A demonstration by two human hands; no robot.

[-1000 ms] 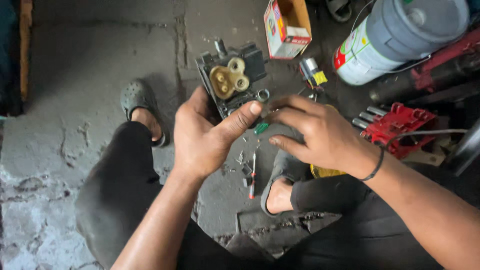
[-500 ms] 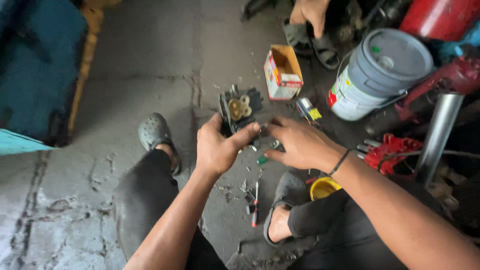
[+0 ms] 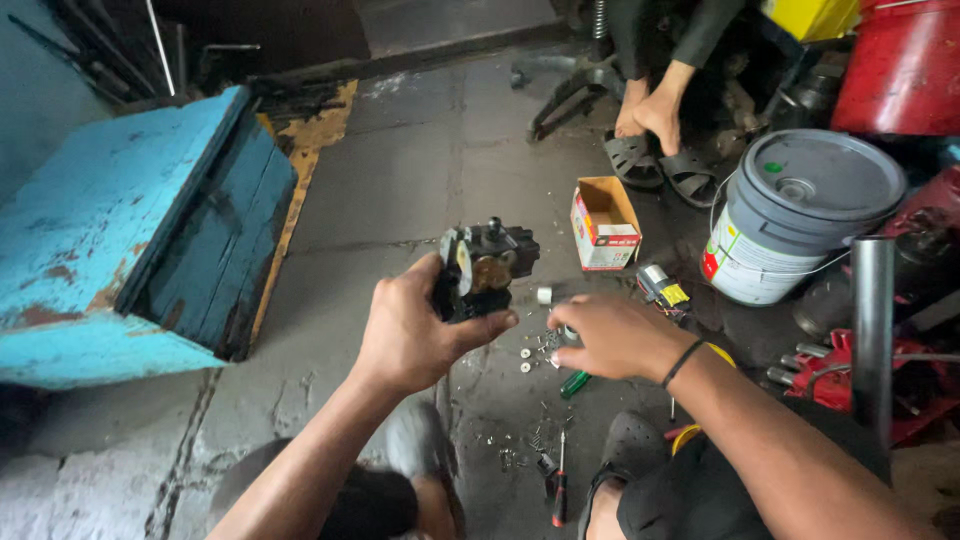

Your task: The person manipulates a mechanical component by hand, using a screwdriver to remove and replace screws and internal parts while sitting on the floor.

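The left hand (image 3: 410,335) grips a dark metal pump body (image 3: 483,270) at centre frame, likely heavy, rigid and oily, best held by its flanks, while the right hand (image 3: 610,335) curls over small parts on the floor; at 2 o'clock an open cardboard box (image 3: 604,222) looks empty beside a lidded grey bucket (image 3: 800,215).

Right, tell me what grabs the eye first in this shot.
At centre, the left hand grips a dark metal pump-like part with brass-coloured insides, lifted above the concrete floor. The right hand hovers over small loose parts on the floor. A peeling blue wooden box fills the left; a grey lidded bucket stands right.
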